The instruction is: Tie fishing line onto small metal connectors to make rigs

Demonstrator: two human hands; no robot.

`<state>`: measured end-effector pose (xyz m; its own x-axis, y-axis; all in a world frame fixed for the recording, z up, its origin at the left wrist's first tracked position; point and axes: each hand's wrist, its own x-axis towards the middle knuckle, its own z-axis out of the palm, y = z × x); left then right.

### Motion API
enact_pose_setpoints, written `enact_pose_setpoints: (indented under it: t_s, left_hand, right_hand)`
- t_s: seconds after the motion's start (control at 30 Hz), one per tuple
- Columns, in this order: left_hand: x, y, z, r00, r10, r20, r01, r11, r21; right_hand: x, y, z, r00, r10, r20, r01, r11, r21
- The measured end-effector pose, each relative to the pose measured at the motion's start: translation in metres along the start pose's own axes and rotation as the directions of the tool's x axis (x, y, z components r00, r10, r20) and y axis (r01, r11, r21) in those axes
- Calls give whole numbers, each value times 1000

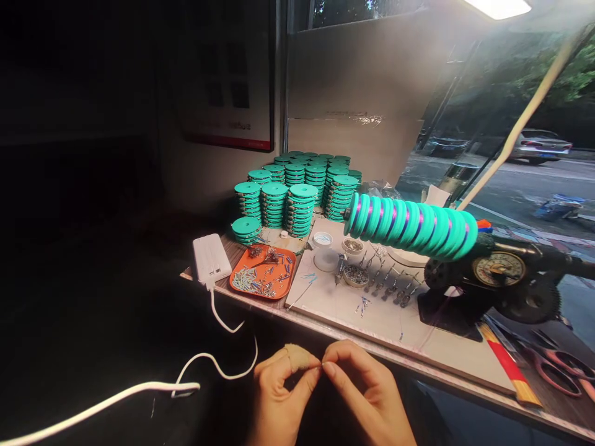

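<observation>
My left hand [279,387] and my right hand [365,387] meet low in the view, in front of the table's near edge. Both are pinched, fingertips touching at one spot; whatever lies between them is too small to name. The left index finger wears a tan wrap. Beyond the hands lies a white board [418,334] with small metal parts laid in rows. An orange tray [264,275] of small pieces sits to its left.
Stacks of teal spools [297,189] stand at the back of the table. A row of teal spools [411,223] rides a rod on a black winding machine [506,279]. A white power bank [211,257] trails a white cable. Scissors [562,365] lie at right.
</observation>
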<state>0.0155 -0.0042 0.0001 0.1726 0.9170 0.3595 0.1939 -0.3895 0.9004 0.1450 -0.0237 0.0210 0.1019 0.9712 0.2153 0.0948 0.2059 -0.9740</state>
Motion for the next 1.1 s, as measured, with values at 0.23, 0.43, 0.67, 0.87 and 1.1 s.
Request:
enact_pose_setpoints:
  t_s: [0.23,0.43,0.67,0.87,1.1]
  left_hand:
    - [1,1,0,1000,12,-1,-12,1000,7]
    - [0,2,-1,1000,6,9,-6,1000,20]
    - [0,0,-1,1000,22,2,-22,999,24]
    - [1,1,-1,999,44,-10,-43,998,37]
    - [3,3,-2,998,58,5,-58,996,62]
  right_hand:
    - [1,1,-2,999,-20,40,21,999,-45]
    - [1,1,0,1000,7,-6,-7,1000,-14]
    - [1,2,-1,1000,-1,2,1,999,-33]
    - [2,4,-5,997,-48,62,55,992,-113]
    - [2,2,-5,996,-86,38,90,986,-138]
